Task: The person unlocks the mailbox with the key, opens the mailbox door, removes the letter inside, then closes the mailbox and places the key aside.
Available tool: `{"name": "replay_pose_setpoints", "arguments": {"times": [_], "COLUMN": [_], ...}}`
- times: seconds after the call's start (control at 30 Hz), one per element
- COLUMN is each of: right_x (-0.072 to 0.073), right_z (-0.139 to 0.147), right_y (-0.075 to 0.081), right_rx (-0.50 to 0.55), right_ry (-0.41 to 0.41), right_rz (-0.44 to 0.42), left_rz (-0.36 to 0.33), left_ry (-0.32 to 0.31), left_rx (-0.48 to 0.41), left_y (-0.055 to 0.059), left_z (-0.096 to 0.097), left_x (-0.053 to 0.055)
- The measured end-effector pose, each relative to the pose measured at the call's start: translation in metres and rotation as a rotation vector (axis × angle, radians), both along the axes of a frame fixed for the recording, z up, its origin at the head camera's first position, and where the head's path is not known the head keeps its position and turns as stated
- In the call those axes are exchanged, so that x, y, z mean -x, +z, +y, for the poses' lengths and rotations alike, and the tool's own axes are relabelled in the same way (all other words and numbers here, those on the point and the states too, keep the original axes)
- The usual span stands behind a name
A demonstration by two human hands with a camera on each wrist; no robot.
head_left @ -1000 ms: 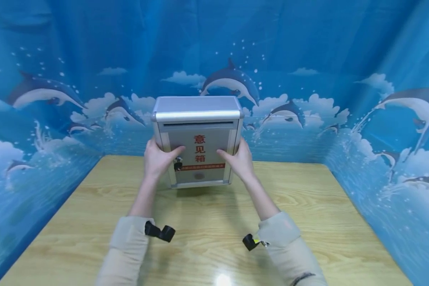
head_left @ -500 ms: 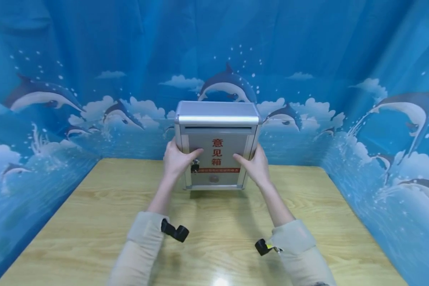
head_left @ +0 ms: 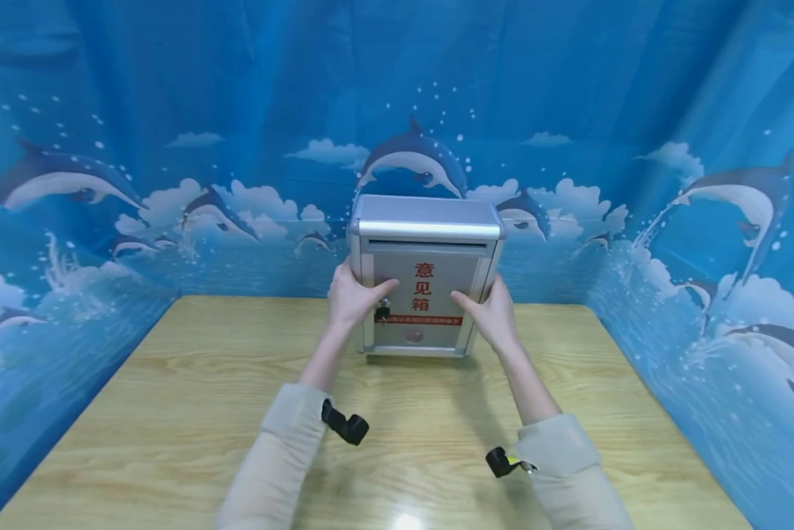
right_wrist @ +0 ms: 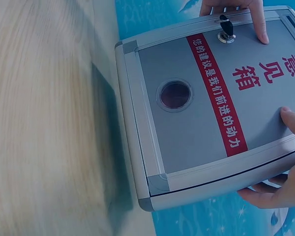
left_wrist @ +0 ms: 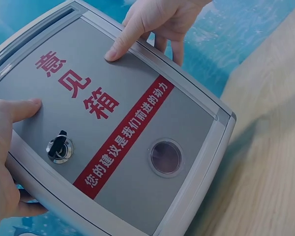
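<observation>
A silver metal suggestion box (head_left: 430, 254) with red Chinese lettering is held upright between both hands, close over the back of the table. My left hand (head_left: 353, 294) grips its left side, thumb on the front panel near the lock with a black key (left_wrist: 59, 146). On the opposite side my right hand (head_left: 492, 313) holds the box, its thumb on the front and its other fingers behind the edge (right_wrist: 265, 194). Below the lettering run a red stripe (left_wrist: 123, 140) and a small round window (right_wrist: 174, 95). In the right wrist view a shadow lies along the box's bottom edge.
The light wood-grain table (head_left: 238, 412) spreads in front of and beside the box. A blue curtain (head_left: 251, 147) printed with dolphins and clouds stands behind the table and along both sides. Small black cameras (head_left: 353, 429) sit at the wrists.
Both hands have carried the box to the right and slightly down in the head view. Its earlier slight tilt has levelled out. The grip of both hands stays the same.
</observation>
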State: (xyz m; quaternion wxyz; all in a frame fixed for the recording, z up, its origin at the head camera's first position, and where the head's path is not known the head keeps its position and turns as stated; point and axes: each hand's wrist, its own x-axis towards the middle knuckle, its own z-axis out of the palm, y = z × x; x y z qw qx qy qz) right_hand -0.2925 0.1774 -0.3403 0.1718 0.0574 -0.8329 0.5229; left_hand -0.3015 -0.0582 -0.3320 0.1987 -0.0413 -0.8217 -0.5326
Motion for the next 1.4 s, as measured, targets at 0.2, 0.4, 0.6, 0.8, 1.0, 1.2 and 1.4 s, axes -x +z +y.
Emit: {"name": "replay_pose_setpoints", "arguments": {"times": [0.2,0.4,0.6,0.8,1.0,1.2,1.4], "right_x": [0.000,-0.001,0.000,0.001,0.003,0.004,0.006], "right_z": [0.009,0.017,0.023,0.024,0.023,0.024,0.027], "right_y": [-0.006,-0.014,-0.021,-0.026,-0.029,-0.029,-0.029], "right_rx": [0.001,-0.023,-0.041,-0.050,-0.040,-0.032,-0.049], "right_ry": [-0.007,-0.022,-0.032,-0.048,-0.047,-0.052,-0.045], "right_rz": [-0.018,-0.045,-0.072,-0.098,-0.104,-0.106,-0.095], "left_rz": [-0.044,-0.049,-0.061,-0.077,-0.066,-0.064,-0.075], "left_ry": [0.011,-0.003,-0.001,0.008,-0.007,-0.015,-0.015], "left_rx": [0.002,-0.003,-0.010,-0.005,-0.006,-0.002,-0.005], "left_y": [-0.006,-0.015,-0.022,-0.028,-0.030,-0.030,-0.030], "left_z": [0.011,0.019,0.025,0.027,0.026,0.027,0.030], "left_x": [0.003,0.005,0.007,0.007,0.009,0.009,0.011]}}
